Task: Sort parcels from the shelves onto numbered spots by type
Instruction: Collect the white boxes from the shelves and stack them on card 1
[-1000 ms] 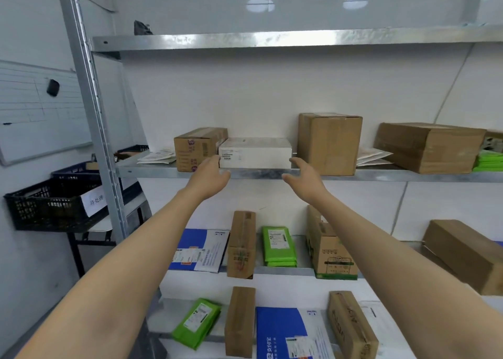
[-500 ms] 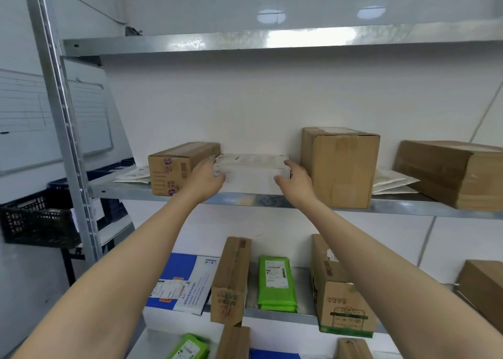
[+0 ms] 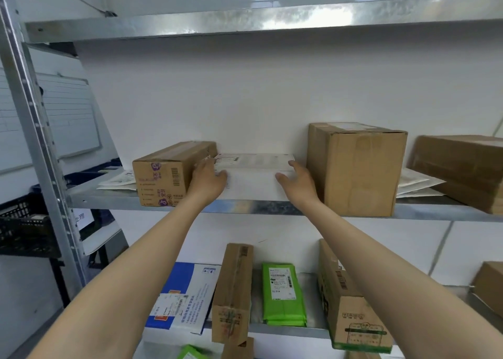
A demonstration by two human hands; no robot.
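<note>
Middle shelf (image 3: 258,207), reference is the flat box (image 3: 253,179) standing on it.
- Long carton (image 3: 163,176) at the box's 9 o'clock, tall carton (image 3: 356,168) at its 3 o'clock, both just beside.
- Left hand (image 3: 208,180) at the box's 9 o'clock end, against the long carton. Right hand (image 3: 298,180) at the 3 o'clock end, before the tall carton.
- Loose envelopes (image 3: 119,180) at 9 o'clock of the long carton.
- Envelope pile (image 3: 419,184) between the tall carton and the wide carton (image 3: 462,168).

Lower shelf (image 3: 310,331), toward 6 o'clock of the box.
- Narrow carton (image 3: 232,290) overhangs the front edge.
- Large envelope (image 3: 185,296) at its 9 o'clock, pouch stack (image 3: 281,296) at its 3 o'clock.
- End carton (image 3: 351,304) beyond the pouch stack.
</note>
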